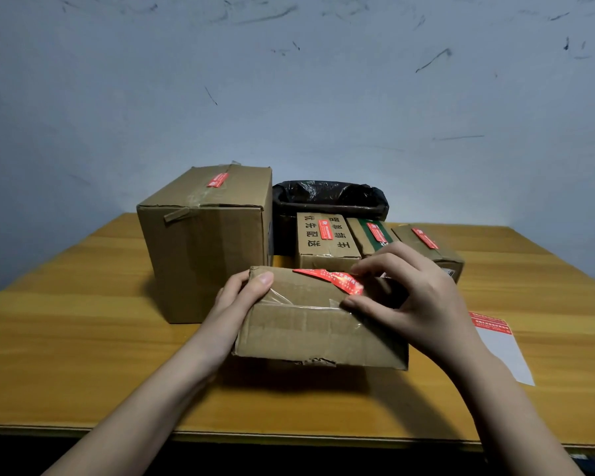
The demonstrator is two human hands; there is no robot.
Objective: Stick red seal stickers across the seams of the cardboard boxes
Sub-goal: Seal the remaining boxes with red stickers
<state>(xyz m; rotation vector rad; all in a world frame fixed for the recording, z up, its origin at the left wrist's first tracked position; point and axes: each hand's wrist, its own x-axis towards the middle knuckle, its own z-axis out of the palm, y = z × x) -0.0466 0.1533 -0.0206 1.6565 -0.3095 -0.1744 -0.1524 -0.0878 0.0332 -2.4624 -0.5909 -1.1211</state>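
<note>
The near box (320, 324) is taken as landmark on the table (83, 331): a tall box (203, 242) is set behind-left, three small boxes (327, 240) and a lined bin (330, 197) behind, a sticker sheet (502, 345) to the right, a sticker (334, 279) on top

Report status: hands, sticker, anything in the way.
Left hand holds the near box steady. Right hand pinches the red sticker, partly laid across the top. Nothing in the way.

Behind our near box (320, 324) we are hemmed in by the tall box (205, 242), three small boxes (327, 240) and a bin (330, 197) (touching); bare table (83, 338) opens left.
</note>
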